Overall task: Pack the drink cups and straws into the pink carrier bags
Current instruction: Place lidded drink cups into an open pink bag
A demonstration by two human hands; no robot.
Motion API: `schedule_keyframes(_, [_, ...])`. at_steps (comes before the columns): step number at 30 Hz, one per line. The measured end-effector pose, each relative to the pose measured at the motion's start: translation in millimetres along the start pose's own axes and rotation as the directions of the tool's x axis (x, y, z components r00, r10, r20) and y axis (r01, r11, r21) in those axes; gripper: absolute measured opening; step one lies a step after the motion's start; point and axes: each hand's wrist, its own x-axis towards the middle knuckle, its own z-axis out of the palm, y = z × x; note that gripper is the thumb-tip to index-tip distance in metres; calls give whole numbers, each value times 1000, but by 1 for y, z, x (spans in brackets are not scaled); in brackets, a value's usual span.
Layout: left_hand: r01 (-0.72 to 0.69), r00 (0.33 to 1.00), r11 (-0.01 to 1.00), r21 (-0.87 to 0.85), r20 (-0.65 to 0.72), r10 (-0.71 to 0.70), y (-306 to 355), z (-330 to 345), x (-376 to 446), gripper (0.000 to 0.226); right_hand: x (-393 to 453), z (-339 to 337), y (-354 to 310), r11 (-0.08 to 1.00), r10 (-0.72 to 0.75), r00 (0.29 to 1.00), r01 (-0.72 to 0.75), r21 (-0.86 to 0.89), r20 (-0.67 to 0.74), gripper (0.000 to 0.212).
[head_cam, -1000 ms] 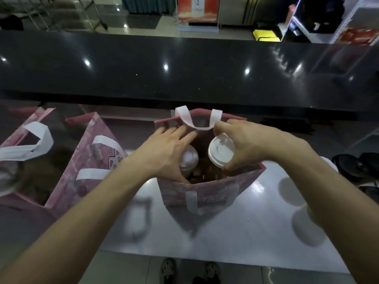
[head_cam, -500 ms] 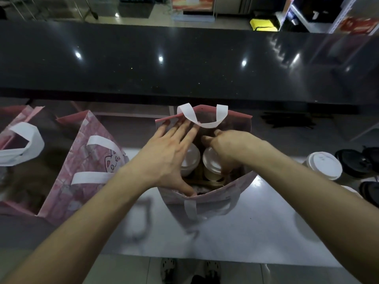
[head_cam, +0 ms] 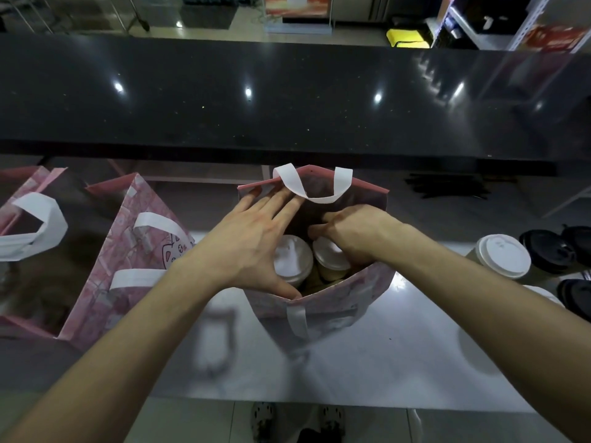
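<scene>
A pink carrier bag (head_cam: pixel 358 294) with white handles stands open on the white worktop in the middle. Inside it sit two white-lidded drink cups, the left cup (head_cam: pixel 292 262) and the right cup (head_cam: pixel 331 265), side by side. My left hand (head_cam: pixel 252 244) spreads the bag's mouth, with straight fingers on the far rim and the thumb on the near rim. My right hand (head_cam: pixel 351 231) reaches into the bag and grips the right cup from above. A pile of black straws (head_cam: pixel 447 187) lies at the back right.
Two more pink bags (head_cam: pixel 134 251) (head_cam: pixel 19 187) stand open at the left. A white-lidded cup (head_cam: pixel 502 255) and black-lidded cups (head_cam: pixel 547 251) stand at the right edge. A raised black counter (head_cam: pixel 287 100) runs along the back. The white worktop (head_cam: pixel 367 362) ends near my feet.
My right hand has lowered the second cup from the bag's mouth down beside the first one. My left hand has stayed on the rim, holding the bag open.
</scene>
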Motion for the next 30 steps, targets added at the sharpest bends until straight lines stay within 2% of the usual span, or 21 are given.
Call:
schedule_keyframes(5, [9,1000,1000,-1,7,-9,-1,-1,1,158,1,5,2,1000,-15,1000,15,4,-14,67])
schedule_keyframes(10, [6,1000,1000,-12,-13,-6,-1,0,2,153,-1,2,4,999,36,998,-38,31,53,81])
schedule_keyframes(14, [-3,999,1000,-18,-33,3,0,2,1,150,-2,3,3,999,49,997,-50,20,55,74])
schedule_keyframes(20, [5,1000,1000,29,-17,-4,3,1,1,141,-3,-2,4,1000,-19,995,18,6,98,70])
schedule_keyframes(22, [24,999,997,75,31,-27,3,-1,2,129,-2,-3,4,1000,1,991,-5,29,132,68])
schedule_keyframes(26, [54,989,980,191,124,-78,5,-1,12,76,-4,1,7,969,123,979,-155,195,165,40])
schedule_keyframes(30, [68,972,956,285,195,-128,5,-4,20,46,-4,3,10,942,145,974,-190,276,174,39])
